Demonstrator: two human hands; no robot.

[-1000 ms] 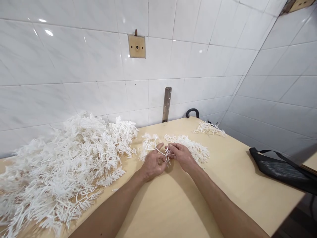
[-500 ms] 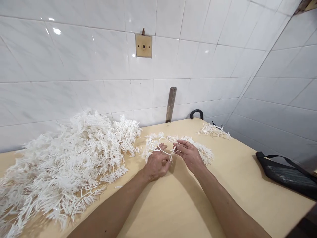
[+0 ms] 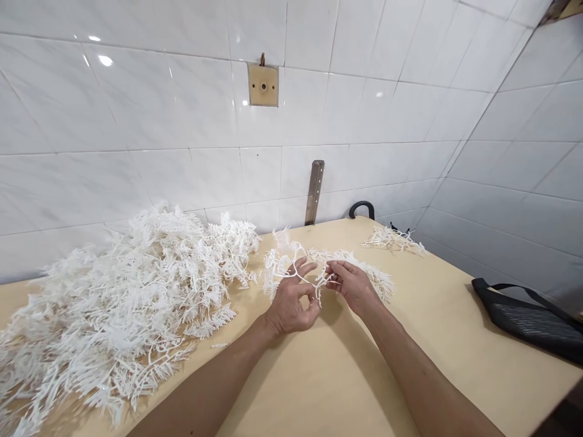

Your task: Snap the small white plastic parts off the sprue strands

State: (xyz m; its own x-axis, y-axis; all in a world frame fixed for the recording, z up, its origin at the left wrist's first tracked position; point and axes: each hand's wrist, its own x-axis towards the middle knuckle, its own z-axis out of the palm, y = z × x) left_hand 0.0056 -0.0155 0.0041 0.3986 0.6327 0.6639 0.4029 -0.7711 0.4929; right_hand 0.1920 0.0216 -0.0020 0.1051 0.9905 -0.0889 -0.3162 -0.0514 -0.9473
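Note:
Between my hands is a white plastic foliage branch (image 3: 272, 265), with thin forked stems and feathery tips. My left hand (image 3: 291, 306) grips it, thumb and index finger curled together and the other fingers stretched behind the stem. At the right end of the branch, my right hand (image 3: 354, 287) pinches a small twig with its fingertips. Behind the right hand lie more white sprigs (image 3: 381, 281), partly covered by it. A large heap of the same white foliage (image 3: 136, 303) spreads over the left side of the table.
The pale yellow table (image 3: 455, 352) meets a white tiled wall. A small cluster of white twigs (image 3: 394, 240) lies at the back right. A black mesh bag (image 3: 523, 318) rests on the right edge. A metal bracket (image 3: 314, 193) and black curved handle (image 3: 362, 207) stand at the back edge.
The branch is raised and turned slightly, its leafy left end higher. My left hand has shifted slightly right, and my right fingers have closed in on a twig a little further right.

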